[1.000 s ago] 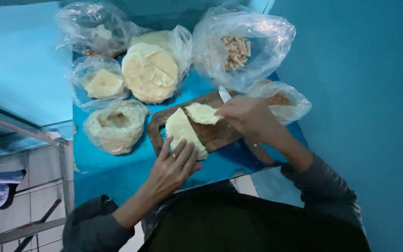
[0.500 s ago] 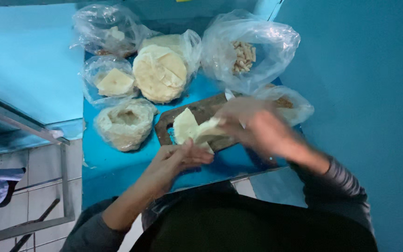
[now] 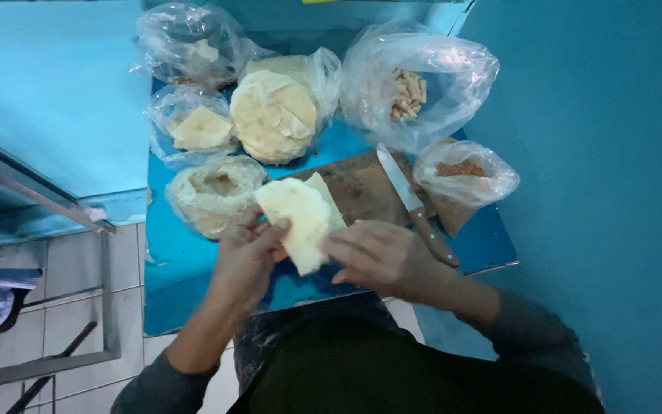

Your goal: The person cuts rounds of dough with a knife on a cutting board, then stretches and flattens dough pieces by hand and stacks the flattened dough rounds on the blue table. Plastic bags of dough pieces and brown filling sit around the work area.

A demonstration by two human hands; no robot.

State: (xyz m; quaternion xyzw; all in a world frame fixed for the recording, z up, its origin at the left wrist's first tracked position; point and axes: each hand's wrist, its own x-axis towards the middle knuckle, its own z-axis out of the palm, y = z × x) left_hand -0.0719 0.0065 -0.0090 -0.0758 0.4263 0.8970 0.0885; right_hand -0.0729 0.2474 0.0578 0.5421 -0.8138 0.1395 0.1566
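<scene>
Pale cream flat wedge of soft dough-like sheet (image 3: pixel 300 218) held above near edge of blue desk (image 3: pixel 193 268), just off brown wooden cutting board (image 3: pixel 362 188). Left hand (image 3: pixel 247 257) pinching left edge; right hand (image 3: pixel 381 257) gripping lower right. Wooden-handled knife (image 3: pixel 411 203) beside right hand. Risk: sheet tearing if pulled unevenly; knuckles brushing blade.

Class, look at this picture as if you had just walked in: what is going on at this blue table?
A person holds a pale, flat slab of dough-like food in both hands, the left hand and the right hand, just above a blue table. Behind it lies a wooden cutting board with a wooden-handled knife resting on it. Several clear plastic bags of pale food pieces stand at the back.
</scene>
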